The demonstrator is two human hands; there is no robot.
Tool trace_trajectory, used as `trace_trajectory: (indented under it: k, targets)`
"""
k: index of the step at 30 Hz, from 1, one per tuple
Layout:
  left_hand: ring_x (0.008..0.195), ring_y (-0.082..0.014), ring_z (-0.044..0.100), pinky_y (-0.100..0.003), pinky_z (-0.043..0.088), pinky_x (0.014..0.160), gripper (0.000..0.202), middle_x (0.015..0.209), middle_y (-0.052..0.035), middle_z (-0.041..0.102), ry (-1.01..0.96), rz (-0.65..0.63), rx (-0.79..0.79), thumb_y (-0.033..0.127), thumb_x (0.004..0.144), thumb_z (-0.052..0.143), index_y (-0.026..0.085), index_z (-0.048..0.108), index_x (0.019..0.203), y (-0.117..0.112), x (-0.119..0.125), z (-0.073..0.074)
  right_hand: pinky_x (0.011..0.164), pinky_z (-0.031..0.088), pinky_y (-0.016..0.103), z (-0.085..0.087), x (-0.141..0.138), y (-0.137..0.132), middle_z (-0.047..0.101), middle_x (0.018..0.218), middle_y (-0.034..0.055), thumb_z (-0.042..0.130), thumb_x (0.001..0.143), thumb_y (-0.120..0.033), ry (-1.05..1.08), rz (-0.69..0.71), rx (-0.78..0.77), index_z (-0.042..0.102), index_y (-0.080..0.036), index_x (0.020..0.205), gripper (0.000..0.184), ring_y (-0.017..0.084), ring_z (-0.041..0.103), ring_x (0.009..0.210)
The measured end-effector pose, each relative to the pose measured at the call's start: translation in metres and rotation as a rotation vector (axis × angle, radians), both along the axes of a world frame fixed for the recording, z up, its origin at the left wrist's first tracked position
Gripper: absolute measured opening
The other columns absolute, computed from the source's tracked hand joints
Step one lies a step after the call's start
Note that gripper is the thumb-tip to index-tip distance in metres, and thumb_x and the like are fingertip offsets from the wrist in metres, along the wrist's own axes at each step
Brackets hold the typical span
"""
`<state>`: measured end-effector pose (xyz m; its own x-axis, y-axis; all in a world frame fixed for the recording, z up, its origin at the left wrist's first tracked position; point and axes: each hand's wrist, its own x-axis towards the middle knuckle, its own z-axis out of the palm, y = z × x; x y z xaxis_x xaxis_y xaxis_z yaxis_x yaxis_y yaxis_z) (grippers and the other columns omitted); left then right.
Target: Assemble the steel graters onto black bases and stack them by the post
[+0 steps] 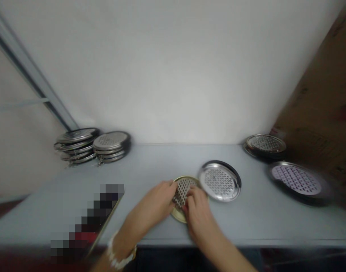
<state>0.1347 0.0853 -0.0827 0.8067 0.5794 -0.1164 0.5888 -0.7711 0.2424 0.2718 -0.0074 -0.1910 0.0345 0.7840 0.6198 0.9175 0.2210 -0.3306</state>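
Both my hands meet over a round gold-rimmed metal disc (pixel 186 180) with a perforated centre, lying near the front edge of the grey table (pixel 150 177). My left hand (pixel 156 206) grips the disc's left side with curled fingers. My right hand (pixel 199 213) closes on its lower right part. Just right of it lies a silver perforated round tray (pixel 219 181), flat on the table.
Two stacks of similar round metal trays (pixel 76 145) (pixel 112 145) stand at the back left against the white wall. More trays lie at the back right (pixel 265 145) and right (pixel 299 181). A brown cardboard surface (pixel 322 113) rises on the right. A pixelated patch (pixel 88 223) covers the front left.
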Motion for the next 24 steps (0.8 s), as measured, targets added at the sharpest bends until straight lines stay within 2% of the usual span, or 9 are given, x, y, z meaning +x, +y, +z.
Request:
trace_trajectory:
  k: [7,14,20,24]
  targets:
    - [0.110,-0.0298,0.065,-0.041,0.051,0.097,0.032,0.118,-0.0127,0.069,-0.021,-0.005,-0.008,0.010,0.081,0.055,0.018,0.058,0.111,0.001,-0.002,-0.005,0.104,0.046,0.063,0.002,0.001,0.000,0.058,0.116,0.0166,0.051,0.093,-0.008,0.010,0.018,-0.010,0.056,-0.017,0.106,0.017,0.037,0.051,0.123]
    - [0.109,-0.0256,0.066,-0.036,0.050,0.099,0.032,0.118,-0.0108,0.070,-0.039,-0.031,-0.017,0.009,0.084,0.051,0.018,0.061,0.113,0.000,-0.003,0.006,0.101,0.047,0.062,0.010,0.002,-0.003,0.057,0.117,0.0179,0.051,0.095,-0.011,0.043,0.031,-0.065,0.059,-0.016,0.106,0.015,0.036,0.050,0.121]
    - [0.112,-0.0237,0.064,-0.036,0.046,0.104,0.027,0.117,-0.0101,0.070,-0.097,-0.033,-0.058,0.014,0.094,0.044,0.019,0.065,0.109,0.012,-0.007,0.004,0.097,0.048,0.053,0.019,0.006,-0.004,0.058,0.113,0.0147,0.059,0.091,-0.013,0.156,0.079,-0.100,0.061,-0.018,0.098,0.009,0.032,0.053,0.111]
    - [0.120,-0.0255,0.060,-0.040,0.043,0.109,0.029,0.125,-0.0114,0.067,-0.138,-0.033,0.007,0.014,0.096,0.043,0.018,0.063,0.117,0.010,-0.007,0.002,0.096,0.047,0.046,0.028,0.009,-0.004,0.058,0.109,0.0118,0.047,0.098,-0.015,0.312,0.143,-0.057,0.058,-0.020,0.097,0.012,0.027,0.054,0.106]
